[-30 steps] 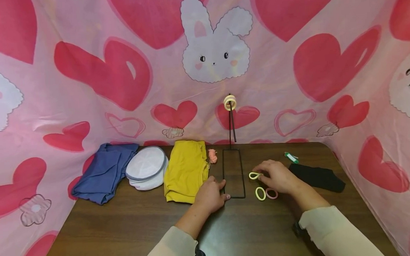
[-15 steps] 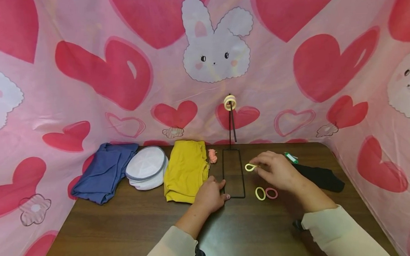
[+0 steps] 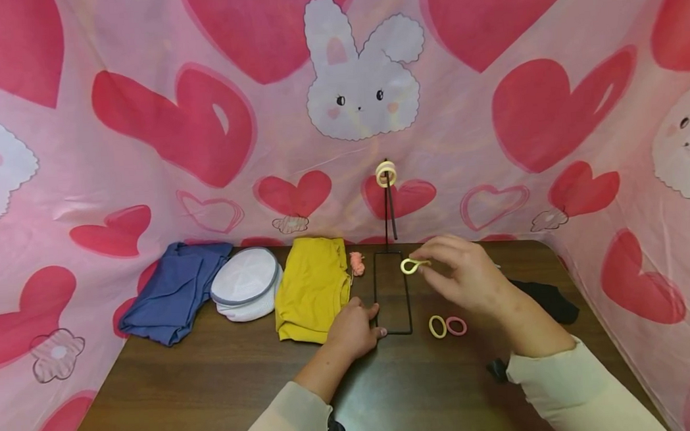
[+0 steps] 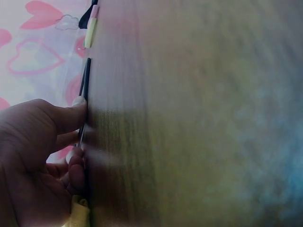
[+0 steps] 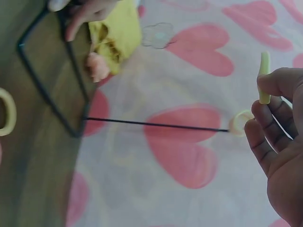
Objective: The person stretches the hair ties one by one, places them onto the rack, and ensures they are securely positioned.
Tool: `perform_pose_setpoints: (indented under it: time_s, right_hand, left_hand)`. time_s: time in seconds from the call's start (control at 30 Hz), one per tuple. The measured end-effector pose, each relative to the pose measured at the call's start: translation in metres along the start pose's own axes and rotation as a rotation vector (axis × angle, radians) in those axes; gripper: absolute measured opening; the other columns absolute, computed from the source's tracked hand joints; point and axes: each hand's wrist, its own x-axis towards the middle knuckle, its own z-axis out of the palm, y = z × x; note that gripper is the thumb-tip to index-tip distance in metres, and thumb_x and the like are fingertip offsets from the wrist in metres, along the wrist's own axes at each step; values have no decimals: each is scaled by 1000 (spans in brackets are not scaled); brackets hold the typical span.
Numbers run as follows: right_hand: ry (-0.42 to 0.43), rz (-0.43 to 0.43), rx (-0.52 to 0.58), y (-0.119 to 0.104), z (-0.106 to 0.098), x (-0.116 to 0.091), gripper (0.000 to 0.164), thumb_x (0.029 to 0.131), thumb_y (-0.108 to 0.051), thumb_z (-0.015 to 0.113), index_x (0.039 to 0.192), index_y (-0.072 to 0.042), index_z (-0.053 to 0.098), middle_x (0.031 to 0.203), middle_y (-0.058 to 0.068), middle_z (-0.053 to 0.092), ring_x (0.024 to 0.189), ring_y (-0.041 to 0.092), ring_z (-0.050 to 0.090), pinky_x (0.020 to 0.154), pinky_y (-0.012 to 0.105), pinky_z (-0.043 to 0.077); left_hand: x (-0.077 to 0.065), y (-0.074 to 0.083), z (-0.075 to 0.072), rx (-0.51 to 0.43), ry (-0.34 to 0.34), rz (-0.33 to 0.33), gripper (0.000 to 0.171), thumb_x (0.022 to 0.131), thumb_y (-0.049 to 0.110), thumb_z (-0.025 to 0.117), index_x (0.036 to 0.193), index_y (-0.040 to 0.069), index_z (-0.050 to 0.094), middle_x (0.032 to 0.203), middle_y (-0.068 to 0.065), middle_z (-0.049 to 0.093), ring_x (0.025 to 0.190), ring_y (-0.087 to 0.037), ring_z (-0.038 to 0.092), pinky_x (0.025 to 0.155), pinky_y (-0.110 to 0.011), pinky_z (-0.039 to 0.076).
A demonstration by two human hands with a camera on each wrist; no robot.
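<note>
Your right hand [image 3: 464, 277]'s got a yellow hair tie [image 3: 404, 270] pinched right of the stand's upright [image 3: 386, 221], left hand [image 3: 352, 327] gripping its base [image 3: 409, 297].

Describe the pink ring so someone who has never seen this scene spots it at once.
On the brown table, find the black wire stand. Right of its rectangular base, in the head view, a yellow ring and the pink ring lie side by side. The pink one is farther from the stand, its colour setting it apart from its yellow neighbour.
</note>
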Motion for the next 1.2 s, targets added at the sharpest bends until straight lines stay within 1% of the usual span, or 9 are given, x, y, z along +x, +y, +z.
perform_pose_setpoints:
  time_s: [0.13, 0.2, 0.37, 0.43, 0.6, 0.77, 0.97, 1.07, 1.2]
  right_hand:
    - [42, -35, -3, -11, -6, 14, 28, 81, -1, 79, 107, -14, 80, 102, -3, 75, 96, 16, 68, 88, 25, 49]
    - [59, -52, -12, -16, -10, 20, 28, 81, -2, 79, 106, -14, 80, 101, -4, 75, 95, 15, 68, 88, 24, 49]
    - [105, -113, 1, -29, -17, 31, 26, 81, -3, 79, 106, -11, 80, 101, -2, 74, 94, 15, 68, 90, 18, 48]
    - [124, -135, 10, -33, -20, 35, 25, 82, -3, 78, 106, -10, 80, 101, -1, 73, 93, 15, 67, 89, 18, 48]
    - [160, -156, -1, -38, -23, 43, 24, 83, -4, 77, 106, -10, 81, 101, 1, 74, 90, 15, 66, 85, 20, 49]
    - [182, -156, -23, -38, -23, 48, 23, 83, -5, 77, 104, -10, 81, 100, 1, 74, 87, 16, 67, 82, 20, 51]
    - [182, -131, -35, -33, -23, 51, 26, 79, 1, 80, 104, -9, 80, 103, 2, 74, 92, 18, 69, 85, 17, 52]
    - [184, -99, -35, -31, -21, 51, 28, 78, 2, 81, 104, -9, 80, 102, 2, 75, 93, 18, 69, 85, 15, 52]
    - [185, -54, -22, -24, -18, 52, 24, 81, 1, 80, 103, -9, 80, 99, 2, 74, 88, 16, 68, 85, 13, 50]
  left_hand:
    - [0, 0, 0, 5, 7, 3, 61, 93, 45, 77, 145, 15, 63, 112, -11, 61, 90, -22, 59, 87, -38, 53]
    - [-1, 1, -1, 8, 11, 5, 61, 93, 45, 77, 144, 15, 64, 112, -11, 61, 91, -22, 59, 87, -39, 53]
    - [-3, 2, -3, 1, 18, 7, 60, 92, 43, 78, 142, 13, 65, 109, -11, 61, 87, -21, 58, 82, -37, 53]
    - [-3, 3, -4, -4, 16, 7, 60, 92, 43, 78, 142, 13, 65, 108, -11, 61, 85, -21, 57, 80, -37, 52]
    - [-3, 3, -4, -6, 6, 0, 60, 92, 43, 78, 143, 14, 65, 108, -10, 60, 84, -20, 56, 80, -36, 52]
    - [-3, 2, -3, 2, -4, 0, 61, 93, 44, 77, 144, 15, 64, 108, -11, 60, 84, -20, 56, 79, -36, 52]
    - [-4, 3, -4, 6, 9, 7, 60, 92, 44, 77, 143, 14, 65, 107, -10, 61, 83, -20, 55, 78, -35, 51]
    - [-3, 2, -4, 9, 14, 13, 60, 92, 44, 78, 143, 14, 65, 107, -10, 61, 83, -19, 55, 78, -35, 51]
    - [-2, 2, -3, 9, 6, 12, 61, 92, 44, 77, 143, 14, 65, 107, -10, 61, 83, -19, 54, 78, -35, 51]
